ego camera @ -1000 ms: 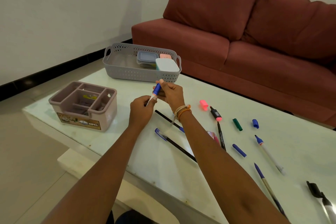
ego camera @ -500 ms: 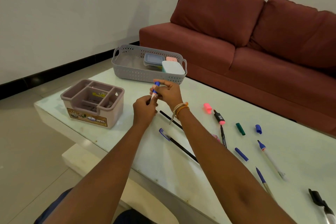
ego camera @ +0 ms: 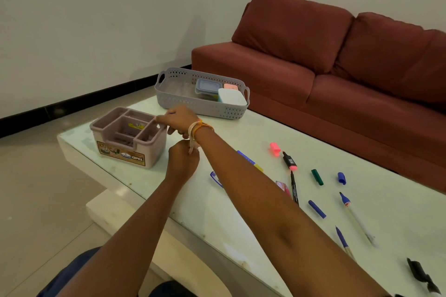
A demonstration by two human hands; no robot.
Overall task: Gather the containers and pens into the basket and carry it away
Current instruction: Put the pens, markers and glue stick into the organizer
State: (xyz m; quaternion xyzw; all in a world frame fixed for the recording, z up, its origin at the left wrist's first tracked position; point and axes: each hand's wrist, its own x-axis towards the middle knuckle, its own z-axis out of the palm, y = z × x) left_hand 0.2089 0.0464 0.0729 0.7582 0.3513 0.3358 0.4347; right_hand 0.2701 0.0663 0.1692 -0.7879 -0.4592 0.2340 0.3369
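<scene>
Fingers of your right hand [ego camera: 179,119] reach over the caddy [ego camera: 129,136] near the tabletop's left corner; what they hold is blurred. Your left hand [ego camera: 183,159] curls, contents hidden. Loose pens [ego camera: 356,218] remain; basket [ego camera: 202,103] waits at the far edge. Next: drop, then fetch another.

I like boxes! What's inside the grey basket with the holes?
The grey basket holds three lidded boxes: white, clear blue, pink. Their contents are hidden.
</scene>
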